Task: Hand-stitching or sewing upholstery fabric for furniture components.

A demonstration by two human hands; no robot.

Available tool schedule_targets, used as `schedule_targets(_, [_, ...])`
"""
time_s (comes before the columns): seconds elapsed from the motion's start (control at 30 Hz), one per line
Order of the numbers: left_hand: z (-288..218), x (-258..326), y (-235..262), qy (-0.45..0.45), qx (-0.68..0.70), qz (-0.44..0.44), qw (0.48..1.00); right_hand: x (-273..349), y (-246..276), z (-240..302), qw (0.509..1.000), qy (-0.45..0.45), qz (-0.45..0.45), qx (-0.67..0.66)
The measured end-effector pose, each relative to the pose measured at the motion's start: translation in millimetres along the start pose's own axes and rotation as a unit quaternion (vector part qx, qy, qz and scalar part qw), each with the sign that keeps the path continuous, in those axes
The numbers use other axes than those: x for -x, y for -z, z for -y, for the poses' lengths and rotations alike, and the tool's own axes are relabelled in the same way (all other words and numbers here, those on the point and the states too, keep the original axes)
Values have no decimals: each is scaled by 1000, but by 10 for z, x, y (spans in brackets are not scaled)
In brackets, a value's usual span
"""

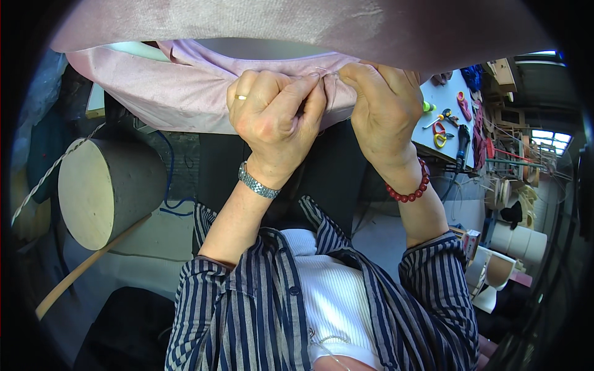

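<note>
Pink velvety fabric drapes over a large padded piece across the top of the view, with an opening along its inner edge. At that edge my left hand is closed, thumb and forefinger pinching the fabric. Close beside it on the right, my right hand is closed too, its fingers bent over the same edge. A thin pale line, like a thread or needle, shows between the two hands, too fine to make out for certain. My right fingertips are partly hidden.
To the right, a pale worktable carries red-and-yellow-handled scissors, pink-handled scissors and a black-handled tool. At left lie a big cylinder, a wooden stick and a twisted cord. White rolls stand lower right.
</note>
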State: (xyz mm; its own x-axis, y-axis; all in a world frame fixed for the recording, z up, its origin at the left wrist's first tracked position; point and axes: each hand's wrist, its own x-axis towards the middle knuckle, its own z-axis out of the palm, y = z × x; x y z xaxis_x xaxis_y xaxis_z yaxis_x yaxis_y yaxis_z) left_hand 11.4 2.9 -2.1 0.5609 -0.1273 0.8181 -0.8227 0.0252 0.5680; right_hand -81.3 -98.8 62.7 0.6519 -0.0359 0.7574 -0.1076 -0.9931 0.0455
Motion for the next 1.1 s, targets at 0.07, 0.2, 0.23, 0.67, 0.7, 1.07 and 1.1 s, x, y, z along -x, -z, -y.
schedule_targets(0.07, [11,-2,7,-2,-3,-2,1000,-45,-32,61,1000,-13,-13,-20])
schedule_targets(0.2, [0,-8,2,-10,2,-1,1000,-22,-125,114,998,-34,-44,-18])
schedule_targets(0.23, [3,-11,7,-10,2,0,1000,-3,-106,99,998,-35,-36,-31])
schedule_targets(0.67, [34,16,32,-19,8,-6,1000,-386,90,322,959,26,255,122])
schedule_targets(0.7, [41,18,33,-22,9,-7,1000,-407,91,316,959,27,255,123])
schedule_targets(1.07, [67,16,52,-48,26,1,999,-506,125,281,920,139,341,138])
schedule_targets(1.1, [76,21,48,-47,26,-6,999,-503,122,260,920,140,340,136])
